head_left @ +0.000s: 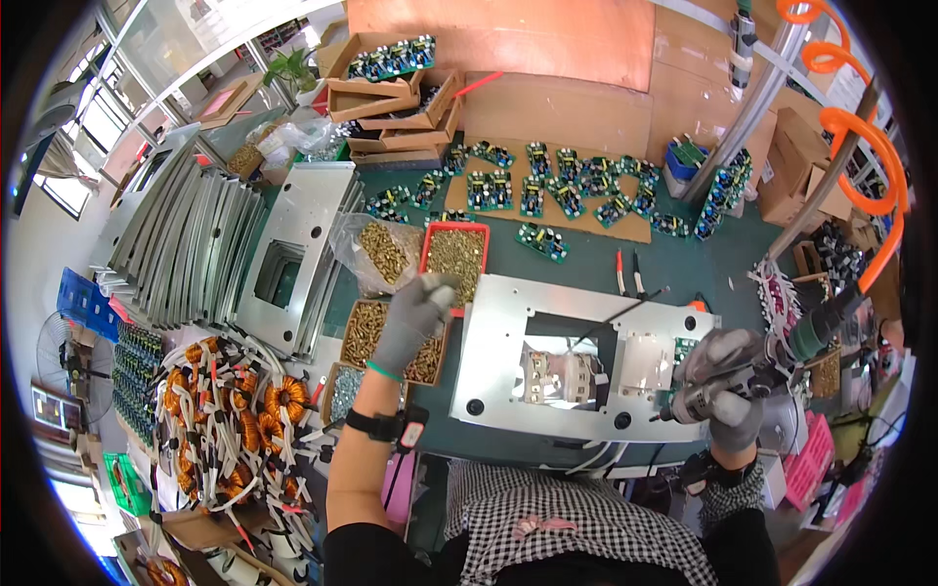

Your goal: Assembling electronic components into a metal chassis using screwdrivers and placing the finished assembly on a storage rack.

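Note:
My left hand, in a grey glove, hovers over the near left corner of a red tray of small brass-coloured screws. Its fingers are curled together; what they hold, if anything, is hidden. My right hand, also gloved, is wrapped round a power screwdriver, whose tip points left over the right end of a silver metal panel. That panel lies flat before me, with a rectangular opening, a white part and a small green circuit board at its right side.
Boxes of brass fittings and a bag of them stand left of the panel. Stacked metal panels and wired copper coils fill the left. Circuit boards lie behind; an orange coiled hose hangs at right.

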Demonstrator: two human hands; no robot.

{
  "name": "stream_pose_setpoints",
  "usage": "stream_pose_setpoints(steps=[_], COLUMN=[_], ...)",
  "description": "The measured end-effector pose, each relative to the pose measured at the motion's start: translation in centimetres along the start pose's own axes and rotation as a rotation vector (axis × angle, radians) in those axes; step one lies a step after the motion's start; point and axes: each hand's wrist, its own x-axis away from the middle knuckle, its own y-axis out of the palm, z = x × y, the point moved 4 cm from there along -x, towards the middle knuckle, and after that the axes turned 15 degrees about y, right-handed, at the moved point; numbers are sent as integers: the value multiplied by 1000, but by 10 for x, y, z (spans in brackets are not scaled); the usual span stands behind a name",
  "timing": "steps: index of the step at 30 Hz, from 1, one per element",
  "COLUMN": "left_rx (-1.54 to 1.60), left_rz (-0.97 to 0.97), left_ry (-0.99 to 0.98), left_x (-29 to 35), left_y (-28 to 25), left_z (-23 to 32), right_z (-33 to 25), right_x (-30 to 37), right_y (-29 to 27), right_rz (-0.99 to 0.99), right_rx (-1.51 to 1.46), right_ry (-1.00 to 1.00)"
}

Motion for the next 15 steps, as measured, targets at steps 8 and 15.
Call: stream_pose_setpoints(steps=[8, 15], left_rx=[-1201, 24], left_rz=[-196, 336], left_ry=[518, 181], left_x=[50, 83], left_y=[81, 67], left_z=[19, 38], right_z=[4, -9], right_x=[-4, -8], right_y=[2, 15], right_rz=[-235, -478], right_rx=[-124, -295], right_ry=[46, 40])
